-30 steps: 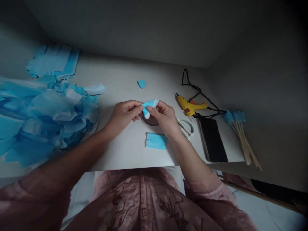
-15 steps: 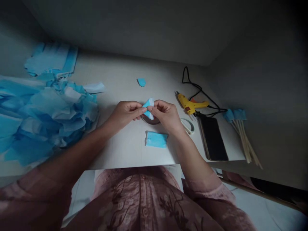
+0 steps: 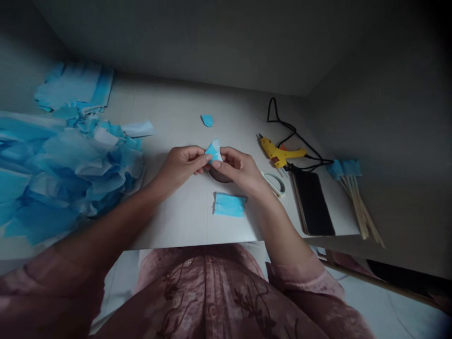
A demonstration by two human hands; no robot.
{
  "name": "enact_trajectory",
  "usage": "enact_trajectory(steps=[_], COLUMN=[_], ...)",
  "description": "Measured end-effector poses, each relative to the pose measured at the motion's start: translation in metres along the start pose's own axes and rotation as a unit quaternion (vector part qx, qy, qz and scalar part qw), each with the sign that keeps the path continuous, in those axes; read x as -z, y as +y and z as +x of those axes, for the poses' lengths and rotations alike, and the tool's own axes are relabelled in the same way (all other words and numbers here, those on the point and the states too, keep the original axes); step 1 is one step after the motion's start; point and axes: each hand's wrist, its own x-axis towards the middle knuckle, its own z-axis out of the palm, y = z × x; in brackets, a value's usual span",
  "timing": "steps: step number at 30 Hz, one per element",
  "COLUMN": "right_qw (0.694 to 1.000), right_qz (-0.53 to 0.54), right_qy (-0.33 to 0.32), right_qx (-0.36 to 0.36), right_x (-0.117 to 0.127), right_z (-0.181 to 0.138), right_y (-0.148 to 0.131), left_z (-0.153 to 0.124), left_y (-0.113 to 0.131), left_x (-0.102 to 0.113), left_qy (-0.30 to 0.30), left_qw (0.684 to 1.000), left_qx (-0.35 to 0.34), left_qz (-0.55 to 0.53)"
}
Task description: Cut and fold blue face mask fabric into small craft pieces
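A dusty-pink top (image 3: 212, 292) — dark floral vine print down the front — with sleeves (image 3: 303, 278) reaching the forearms.

The pale surface (image 3: 183, 117) carries a big heap of blue tissue paper (image 3: 63, 174) at the left, with a flatter stack of sheets (image 3: 74, 87) behind it. In the middle lie a small blue scrap (image 3: 207, 120) and, nearer, a folded blue piece (image 3: 229, 205). To the right are a yellow glue gun (image 3: 280, 153) with its black cord (image 3: 282, 125), scissors (image 3: 275, 182), a dark phone (image 3: 312, 202) and, farthest right, sticks (image 3: 356, 202) with blue tips.

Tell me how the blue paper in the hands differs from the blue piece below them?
The held paper is pinched between left hand and right hand; the flat piece lies untouched on the table. The held paper is folded pointy; the flat piece looks rectangular. Both are blue.
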Motion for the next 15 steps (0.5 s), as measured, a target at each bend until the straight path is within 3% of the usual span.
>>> enact_trajectory(steps=[5,9,15], right_qw=[0.998,0.998,0.991], right_qz=[-0.014,-0.024,-0.030], right_qy=[0.057,0.058,0.110], right_qx=[0.004,0.000,0.066], right_x=[0.000,0.001,0.010], right_z=[0.002,0.001,0.001], right_y=[0.006,0.003,0.005], left_z=[0.001,0.001,0.004], left_y=[-0.003,-0.004,-0.003], left_x=[0.001,0.002,0.006], left_qy=[-0.025,-0.039,-0.043], left_qw=[1.000,0.999,0.991], left_qx=[0.001,0.008,0.072], left_qz=[0.001,-0.008,-0.104])
